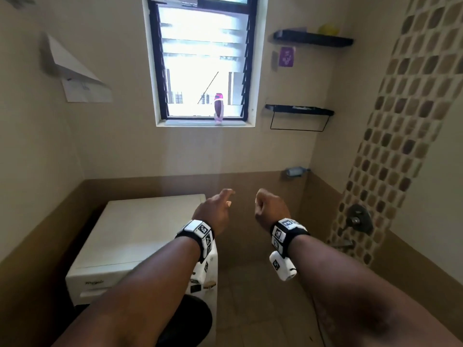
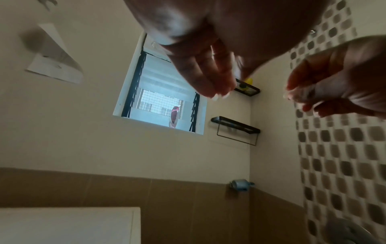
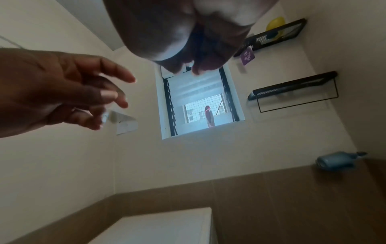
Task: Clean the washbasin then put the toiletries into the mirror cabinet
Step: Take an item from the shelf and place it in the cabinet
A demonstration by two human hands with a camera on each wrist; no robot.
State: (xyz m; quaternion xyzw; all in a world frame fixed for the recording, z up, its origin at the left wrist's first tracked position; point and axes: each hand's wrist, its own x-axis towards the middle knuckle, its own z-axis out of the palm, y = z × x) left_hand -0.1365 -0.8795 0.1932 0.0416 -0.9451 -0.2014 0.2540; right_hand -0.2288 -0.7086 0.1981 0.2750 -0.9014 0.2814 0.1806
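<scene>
Left hand: the left hand (image 1: pixel 213 209) sits at lower centre of the head view, raised in the air, fingers loosely extended and relaxed, holding nothing.
Right hand: the right hand (image 1: pixel 269 209) is just beside it, apart from it, fingers curled in toward the palm; nothing shows in its grasp.
Washbasin and mirror cabinet: neither shows in any view, so their place cannot be told.
Bottle: a dark bottle with a pink cap (image 1: pixel 218 107) stands upright on the sill of the window (image 1: pixel 203 58) at upper centre.
Upper shelf: a black shelf (image 1: pixel 313 38) at upper right carries a yellow thing (image 1: pixel 328 28); a purple tag (image 1: pixel 286 56) hangs just below it.
Lower shelf: a second black shelf (image 1: pixel 299 110) with a wire rail is right of the window.
Blue fitting: a small blue holder (image 1: pixel 295 170) is fixed on the wall at centre right.
White appliance: a white machine (image 1: pixel 140 234) fills the lower left, under the left forearm.
Paper: a folded sheet (image 1: pixel 75 76) hangs on the left wall.
Shower valve: a metal valve (image 1: pixel 358 219) sits on the patterned tile strip at right.
</scene>
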